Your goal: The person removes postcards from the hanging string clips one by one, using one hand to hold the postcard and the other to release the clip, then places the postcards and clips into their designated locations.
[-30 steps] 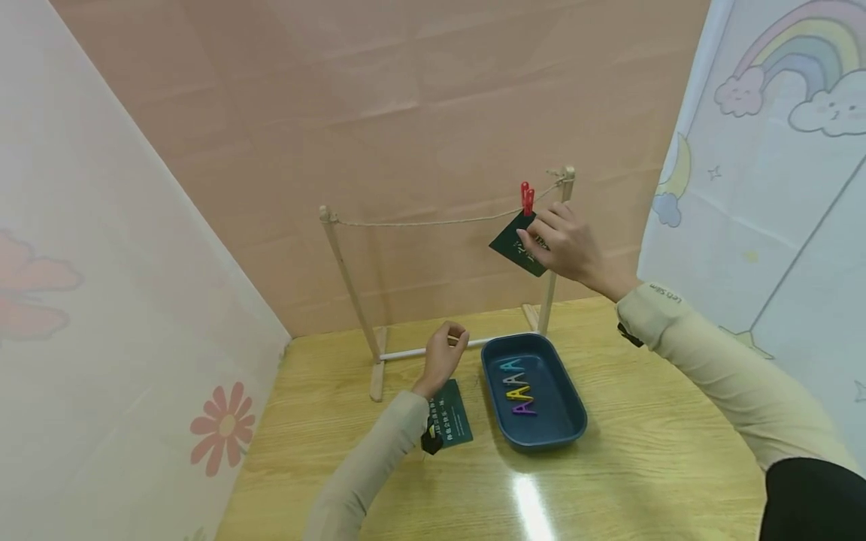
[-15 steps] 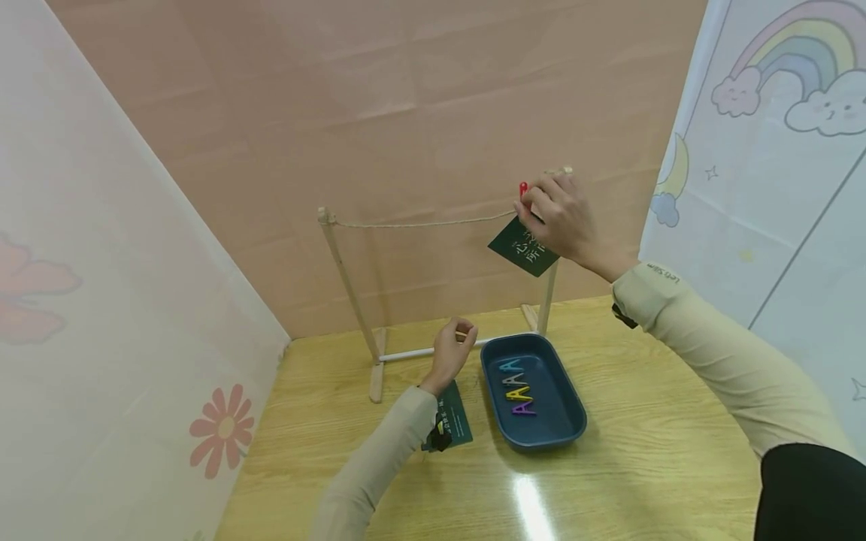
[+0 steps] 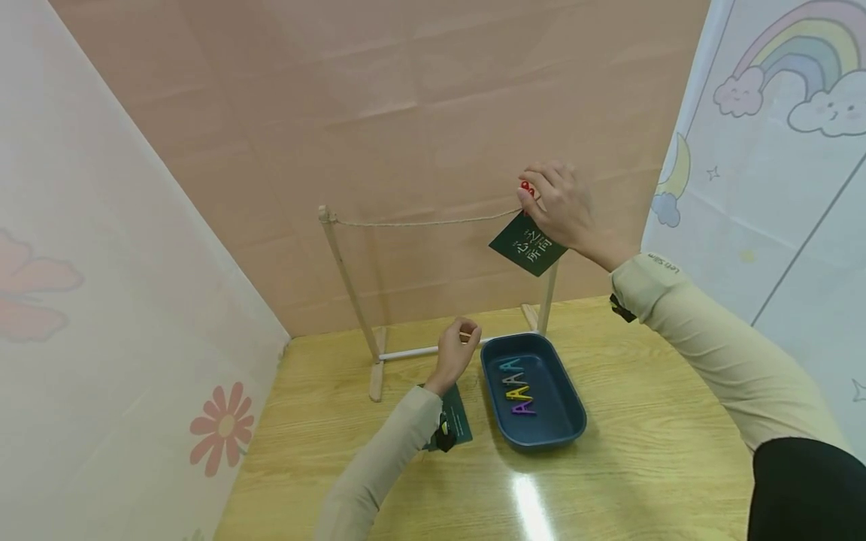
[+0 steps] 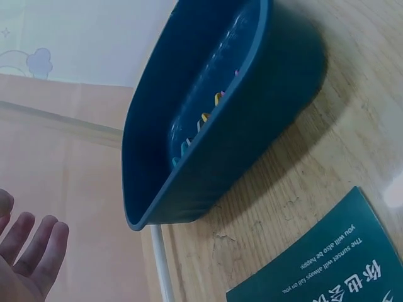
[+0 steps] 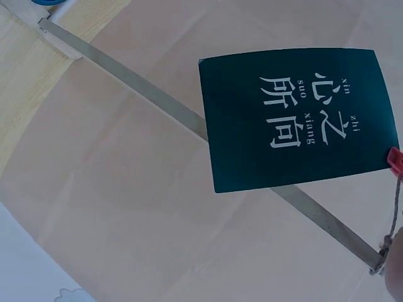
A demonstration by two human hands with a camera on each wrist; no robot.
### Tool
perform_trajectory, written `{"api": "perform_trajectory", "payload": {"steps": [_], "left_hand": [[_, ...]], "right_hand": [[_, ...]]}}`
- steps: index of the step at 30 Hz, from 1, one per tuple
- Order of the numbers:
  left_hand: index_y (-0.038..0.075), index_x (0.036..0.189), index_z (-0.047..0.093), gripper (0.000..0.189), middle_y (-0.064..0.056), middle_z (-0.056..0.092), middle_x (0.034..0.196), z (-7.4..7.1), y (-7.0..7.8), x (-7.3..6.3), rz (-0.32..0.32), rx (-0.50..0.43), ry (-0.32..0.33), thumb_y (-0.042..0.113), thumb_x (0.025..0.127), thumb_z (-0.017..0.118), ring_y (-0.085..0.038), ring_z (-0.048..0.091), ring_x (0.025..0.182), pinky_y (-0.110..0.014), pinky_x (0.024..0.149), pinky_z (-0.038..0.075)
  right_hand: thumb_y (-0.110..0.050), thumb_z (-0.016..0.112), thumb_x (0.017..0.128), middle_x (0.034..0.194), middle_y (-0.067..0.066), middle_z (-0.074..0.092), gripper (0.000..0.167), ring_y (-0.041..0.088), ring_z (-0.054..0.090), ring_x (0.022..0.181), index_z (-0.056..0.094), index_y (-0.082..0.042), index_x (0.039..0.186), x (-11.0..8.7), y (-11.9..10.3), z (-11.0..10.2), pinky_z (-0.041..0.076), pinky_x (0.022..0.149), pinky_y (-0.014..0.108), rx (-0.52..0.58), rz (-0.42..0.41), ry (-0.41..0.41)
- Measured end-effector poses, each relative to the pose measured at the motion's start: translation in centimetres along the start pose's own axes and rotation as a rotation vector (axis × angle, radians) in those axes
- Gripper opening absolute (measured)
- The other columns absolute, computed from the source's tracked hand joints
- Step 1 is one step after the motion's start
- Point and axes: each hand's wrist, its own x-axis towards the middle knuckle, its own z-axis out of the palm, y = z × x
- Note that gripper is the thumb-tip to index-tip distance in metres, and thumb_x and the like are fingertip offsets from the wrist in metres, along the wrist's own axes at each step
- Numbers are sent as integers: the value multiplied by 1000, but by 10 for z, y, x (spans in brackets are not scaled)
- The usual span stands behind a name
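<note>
In the head view my right hand is up at the right end of the string, thumb and fingers pinching the ends of a red clothespin. From that clothespin a dark green card with white characters hangs by one corner. My left hand hovers low near the tray with fingers loosely curled and nothing in them. Below its wrist, another green card lies on the table, partly hidden by the forearm in the head view. Inside a dark blue tray, several clothespins lie in a row.
The string is tied between two wooden posts, joined low down by a white bar. This frame stands at the back of the wooden table, close to a pinkish backdrop. Patterned sheets flank both sides.
My right hand has risen from the card's edge to the red clothespin and now pinches it, leaving more of the card showing. My left hand has drifted slightly right.
</note>
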Motion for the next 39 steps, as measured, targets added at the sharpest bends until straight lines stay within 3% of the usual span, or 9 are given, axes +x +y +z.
{"api": "perform_trajectory", "payload": {"steps": [4,9,17,29,39], "left_hand": [[0,107,63,11,-12,65,98,1,1,0,-12,4,6,8,100,60,-24,66,85,-29,76,58],[3,106,63,10,-10,64,97,2,0,3,-13,4,8,11,101,60,-21,67,84,-28,74,58],[1,106,63,10,-10,64,96,9,4,10,-19,-15,7,9,100,60,-22,67,84,-27,72,58],[2,119,61,25,-11,65,103,25,31,30,-11,-29,12,18,100,62,-21,68,91,-26,78,58],[4,128,57,35,-10,66,114,41,58,45,-52,-73,-6,25,101,61,-22,67,101,-26,83,57]], "right_hand": [[-20,54,100,122,22,62,33,40,52,119,65,5,119,-2,4,1,25,115,50,-20,43,-47],[-20,53,101,123,22,63,32,39,51,122,64,3,120,-3,9,0,23,117,45,-19,75,-90],[-23,52,103,123,18,64,29,36,48,128,65,-2,118,-6,12,0,15,120,47,-35,109,-113],[-23,53,102,117,20,66,31,37,53,123,66,2,116,-6,9,3,20,118,45,12,142,-67],[-21,54,103,113,21,68,30,36,56,119,68,4,112,-6,6,2,23,117,45,0,161,-51]]}}
